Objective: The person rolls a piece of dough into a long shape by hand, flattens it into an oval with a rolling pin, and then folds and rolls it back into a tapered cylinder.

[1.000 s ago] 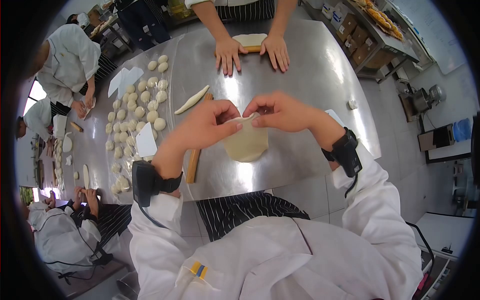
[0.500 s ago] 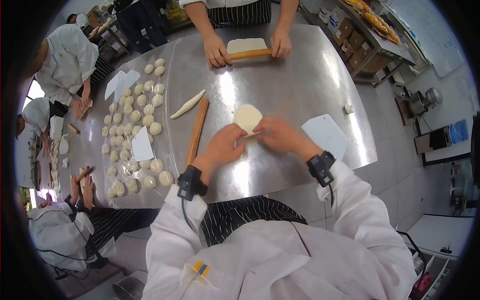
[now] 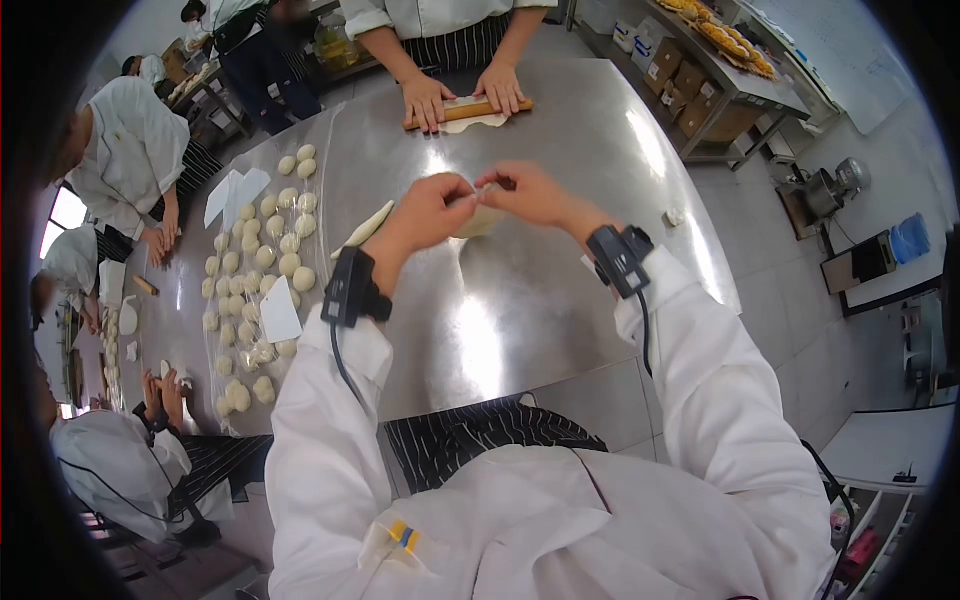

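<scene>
Dough sheet point(image 3: 480, 222), one, pale: just above the centre of the frame, partly hidden; contact of its lower edge with the steel table point(image 3: 570, 290) cannot be told.
Left hand point(image 3: 432, 212): left of the sheet, thumb and fingertips pinched on its upper edge.
Right hand point(image 3: 535, 195): right of the sheet, slightly blurred, fingers curled, pinching the same edge beside the left fingertips.
Long dough piece point(image 3: 368, 230), tapered: just left of the left hand, on the table.
Dough balls point(image 3: 265, 257), many: left of the frame.
White scraper point(image 3: 280, 315): among the balls, lower left of centre.
Rolling pin point(image 3: 468, 110): top centre, under a co-worker's two hands point(image 3: 427, 103), across a second dough sheet point(image 3: 474, 126)
</scene>
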`<action>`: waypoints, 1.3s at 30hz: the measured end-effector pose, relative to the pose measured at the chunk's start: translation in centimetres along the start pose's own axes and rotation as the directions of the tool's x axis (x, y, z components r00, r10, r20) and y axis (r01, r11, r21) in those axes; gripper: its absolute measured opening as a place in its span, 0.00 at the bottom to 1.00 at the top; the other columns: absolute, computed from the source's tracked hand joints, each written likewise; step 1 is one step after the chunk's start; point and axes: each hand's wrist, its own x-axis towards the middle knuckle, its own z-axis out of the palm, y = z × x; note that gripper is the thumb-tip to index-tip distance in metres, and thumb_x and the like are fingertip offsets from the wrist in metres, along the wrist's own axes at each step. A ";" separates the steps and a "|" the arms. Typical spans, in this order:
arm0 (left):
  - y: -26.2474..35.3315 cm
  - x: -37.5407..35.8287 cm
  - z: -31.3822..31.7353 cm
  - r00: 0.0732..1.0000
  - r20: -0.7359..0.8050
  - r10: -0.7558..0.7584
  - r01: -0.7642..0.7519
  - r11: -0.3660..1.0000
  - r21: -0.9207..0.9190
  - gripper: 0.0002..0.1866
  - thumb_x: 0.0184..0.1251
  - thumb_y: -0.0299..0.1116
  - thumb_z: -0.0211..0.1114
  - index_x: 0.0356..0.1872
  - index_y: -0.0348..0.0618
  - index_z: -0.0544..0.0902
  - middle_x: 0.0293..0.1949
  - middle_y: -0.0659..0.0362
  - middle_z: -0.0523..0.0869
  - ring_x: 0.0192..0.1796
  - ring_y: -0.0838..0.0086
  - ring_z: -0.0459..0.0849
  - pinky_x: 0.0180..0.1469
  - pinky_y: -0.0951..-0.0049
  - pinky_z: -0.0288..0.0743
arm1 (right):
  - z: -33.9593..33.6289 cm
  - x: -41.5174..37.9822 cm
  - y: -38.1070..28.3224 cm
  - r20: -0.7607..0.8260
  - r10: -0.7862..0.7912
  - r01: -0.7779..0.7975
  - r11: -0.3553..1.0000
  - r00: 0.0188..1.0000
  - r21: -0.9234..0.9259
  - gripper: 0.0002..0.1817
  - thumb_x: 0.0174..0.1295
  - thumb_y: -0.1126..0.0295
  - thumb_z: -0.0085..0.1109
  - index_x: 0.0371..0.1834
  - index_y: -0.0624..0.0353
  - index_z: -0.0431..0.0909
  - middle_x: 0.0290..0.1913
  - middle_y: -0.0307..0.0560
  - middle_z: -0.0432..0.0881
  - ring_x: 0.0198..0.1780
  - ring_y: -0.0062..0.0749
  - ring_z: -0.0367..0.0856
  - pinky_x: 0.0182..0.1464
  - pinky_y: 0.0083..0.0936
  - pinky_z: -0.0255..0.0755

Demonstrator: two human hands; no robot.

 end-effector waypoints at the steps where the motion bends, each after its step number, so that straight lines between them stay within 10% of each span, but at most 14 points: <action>1: 0.2 1.5 -0.7 1.000 -0.001 0.013 -0.013 1.000 0.003 0.12 0.62 0.37 0.66 0.38 0.38 0.84 0.28 0.56 0.84 0.31 0.75 0.81 0.37 0.73 0.76 | -0.9 1.3 0.1 -0.010 -0.006 0.006 1.000 1.000 -0.007 0.14 0.62 0.64 0.66 0.47 0.59 0.83 0.37 0.39 0.82 0.39 0.19 0.76 0.43 0.21 0.72; 8: 2.0 2.1 -1.0 0.973 -0.108 0.206 -0.202 0.978 0.049 0.10 0.64 0.34 0.63 0.39 0.38 0.83 0.31 0.54 0.84 0.33 0.70 0.82 0.38 0.70 0.76 | -3.4 0.1 -1.5 -0.116 -0.067 0.075 0.995 0.991 0.065 0.12 0.66 0.64 0.64 0.42 0.62 0.82 0.36 0.39 0.83 0.37 0.20 0.77 0.42 0.21 0.72; 12: -0.6 -5.0 5.8 0.936 -0.009 0.352 -0.348 0.929 0.128 0.09 0.58 0.31 0.65 0.39 0.40 0.82 0.36 0.51 0.83 0.39 0.57 0.82 0.43 0.64 0.77 | 1.5 -7.6 5.2 -0.050 -0.354 0.329 0.907 0.934 -0.262 0.09 0.64 0.64 0.63 0.38 0.59 0.82 0.38 0.48 0.82 0.41 0.38 0.81 0.45 0.32 0.74; 14: -2.5 -7.8 9.1 0.920 0.038 0.390 -0.392 0.915 0.099 0.09 0.57 0.30 0.65 0.38 0.40 0.82 0.36 0.51 0.82 0.39 0.56 0.82 0.43 0.64 0.77 | 3.7 -11.4 7.4 0.054 -0.211 0.217 0.960 0.976 -0.177 0.08 0.62 0.66 0.64 0.38 0.58 0.82 0.40 0.48 0.82 0.44 0.43 0.81 0.46 0.34 0.74; 39: -4.0 -14.7 14.2 0.871 0.124 0.476 -0.484 0.782 0.394 0.16 0.51 0.29 0.67 0.44 0.38 0.81 0.41 0.53 0.80 0.46 0.58 0.80 0.50 0.61 0.76 | 8.1 -18.4 9.5 0.075 -0.486 0.460 0.750 0.871 -0.476 0.13 0.51 0.67 0.66 0.41 0.57 0.81 0.46 0.44 0.77 0.53 0.42 0.75 0.56 0.35 0.73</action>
